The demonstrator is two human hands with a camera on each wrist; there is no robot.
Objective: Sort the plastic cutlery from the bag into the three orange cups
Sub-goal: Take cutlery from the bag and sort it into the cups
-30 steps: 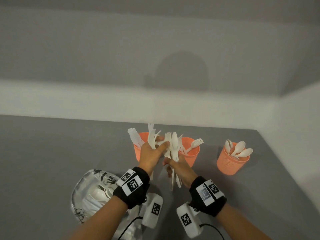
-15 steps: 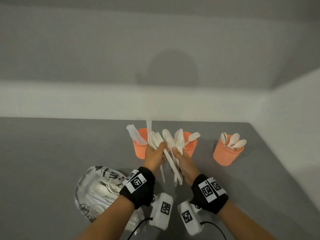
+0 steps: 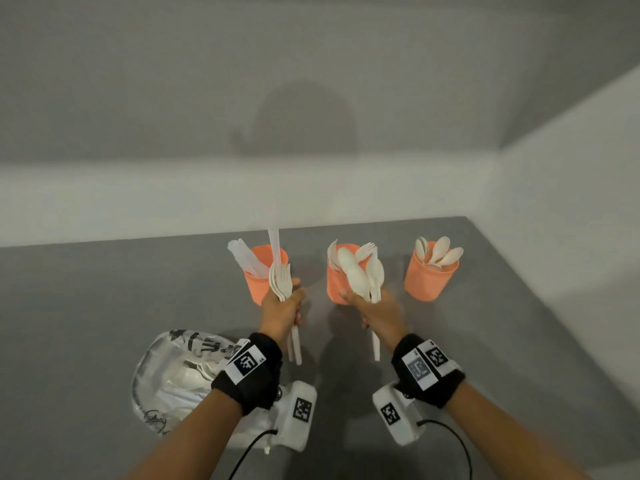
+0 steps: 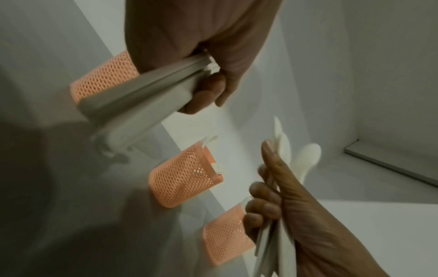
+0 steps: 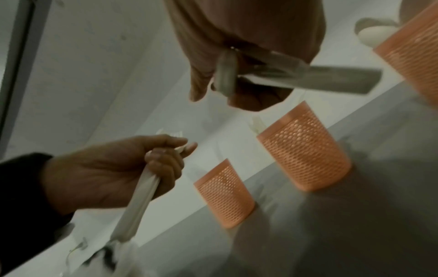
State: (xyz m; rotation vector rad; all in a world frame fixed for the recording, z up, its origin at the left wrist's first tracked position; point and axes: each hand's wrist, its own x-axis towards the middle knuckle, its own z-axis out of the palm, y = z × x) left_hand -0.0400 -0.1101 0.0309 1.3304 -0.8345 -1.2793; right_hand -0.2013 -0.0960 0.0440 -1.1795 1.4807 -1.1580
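Note:
Three orange mesh cups stand in a row on the grey table. The left cup (image 3: 260, 282) holds knives, the middle cup (image 3: 335, 287) forks, the right cup (image 3: 429, 280) spoons. My left hand (image 3: 282, 308) grips a bundle of white forks and a knife (image 3: 280, 278) upright in front of the left cup. My right hand (image 3: 375, 311) grips several white spoons (image 3: 360, 278) in front of the middle cup. In the left wrist view, fingers (image 4: 208, 88) curl round handles (image 4: 142, 91). The right wrist view shows my right hand (image 5: 241, 75) closed on handles (image 5: 320, 78).
The clear plastic bag (image 3: 173, 379) with more white cutlery lies on the table at the near left, under my left forearm. White walls close the table at the back and along the right side. Bare grey table (image 3: 86, 306) stretches to the left.
The two hands, joined on one mixed bundle before, have drawn apart. The left keeps the forks and knife; the right has taken the spoons rightward.

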